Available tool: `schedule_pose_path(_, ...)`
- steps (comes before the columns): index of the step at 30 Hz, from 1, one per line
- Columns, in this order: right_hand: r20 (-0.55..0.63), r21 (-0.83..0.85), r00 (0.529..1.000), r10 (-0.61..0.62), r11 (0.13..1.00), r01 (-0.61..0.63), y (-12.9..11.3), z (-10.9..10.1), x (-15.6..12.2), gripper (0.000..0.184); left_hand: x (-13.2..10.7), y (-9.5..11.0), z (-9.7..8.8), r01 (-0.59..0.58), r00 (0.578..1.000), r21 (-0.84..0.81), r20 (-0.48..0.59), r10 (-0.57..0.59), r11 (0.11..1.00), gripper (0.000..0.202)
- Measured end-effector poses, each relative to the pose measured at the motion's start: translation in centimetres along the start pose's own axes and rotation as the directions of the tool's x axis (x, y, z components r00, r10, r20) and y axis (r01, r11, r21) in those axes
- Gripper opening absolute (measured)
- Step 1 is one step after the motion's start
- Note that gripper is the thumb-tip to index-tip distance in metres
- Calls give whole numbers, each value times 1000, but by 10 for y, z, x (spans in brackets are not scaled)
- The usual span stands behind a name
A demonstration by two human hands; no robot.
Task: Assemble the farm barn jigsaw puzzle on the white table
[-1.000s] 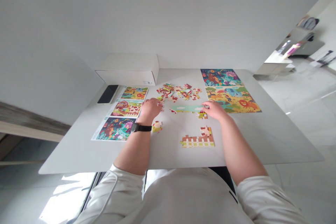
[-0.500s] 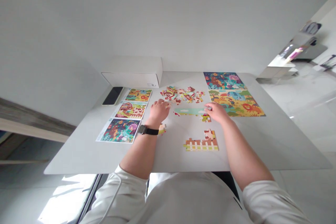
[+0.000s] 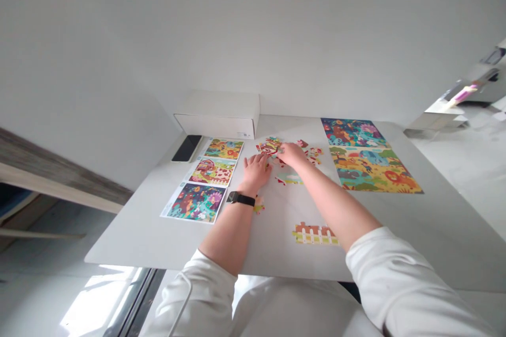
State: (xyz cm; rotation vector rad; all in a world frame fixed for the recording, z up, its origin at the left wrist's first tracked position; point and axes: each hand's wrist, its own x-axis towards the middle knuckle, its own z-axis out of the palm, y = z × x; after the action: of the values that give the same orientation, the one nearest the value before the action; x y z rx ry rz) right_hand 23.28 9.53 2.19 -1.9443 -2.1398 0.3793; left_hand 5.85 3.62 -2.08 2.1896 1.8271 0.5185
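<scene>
A pile of loose puzzle pieces point(image 3: 272, 146) lies at the middle of the white table point(image 3: 395, 221). My right hand point(image 3: 291, 154) reaches across into that pile, fingers curled over the pieces; what they hold is hidden. My left hand point(image 3: 256, 171), with a black watch point(image 3: 240, 199) on the wrist, rests just left of it, fingers bent down on the table by the pile. A pale blue sky strip of joined pieces point(image 3: 290, 177) shows under my right forearm. A joined fence strip point(image 3: 314, 234) lies nearer me. One small piece point(image 3: 259, 204) sits beside my left wrist.
Three picture cards point(image 3: 211, 171) lie in a column at the left, with a dark phone point(image 3: 186, 148) beyond them. A white box point(image 3: 221, 110) stands at the back. Two finished puzzles point(image 3: 367, 160) lie at the right. The table's near edge is close to my body.
My right hand has left the sky strip and moved left and forward into the loose pile. My left hand shifted slightly toward the pile. The camera view has swung left.
</scene>
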Motion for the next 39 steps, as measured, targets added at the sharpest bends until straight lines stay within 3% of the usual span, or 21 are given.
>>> schedule_pose_path(3,-27,-32,999,44,998,-45,-5,12,9,36,-1,0,0,16,1000,17,-16,-16,1000,53)
schedule_pose_path(8,6,18,1000,11,1000,-11,6,16,11,15,0,2,1,-45,996,17,-79,46,999,51)
schedule_pose_path(13,-3,37,998,58,998,-58,4,11,6,26,2,4,2,8,999,-21,-39,-8,1000,52)
schedule_pose_path(18,23,9,996,82,997,-82,-7,8,3,31,4,2,-1,-12,1000,-32,-28,11,999,57)
schedule_pose_path(23,-18,215,993,113,971,-107,18,2,-3,23,3,-1,1,-28,999,-58,-28,27,998,54)
schedule_pose_path(26,-30,489,997,76,871,-52,44,-4,-22,26,2,-1,1,17,998,-23,-56,-18,1000,51)
schedule_pose_path(29,21,736,997,71,674,-64,69,-11,-53,37,0,1,-1,74,994,19,-82,-72,997,51)
schedule_pose_path(31,47,804,994,99,587,-96,83,-15,-75,45,0,2,-3,57,995,23,-84,-55,998,50)
schedule_pose_path(35,27,865,986,162,491,-104,103,-15,-106,52,-1,0,-7,-1,999,37,-53,3,999,47)
schedule_pose_path(39,-1,919,978,206,386,-81,110,-5,-116,57,-3,-4,-13,105,988,83,-122,-95,991,45)
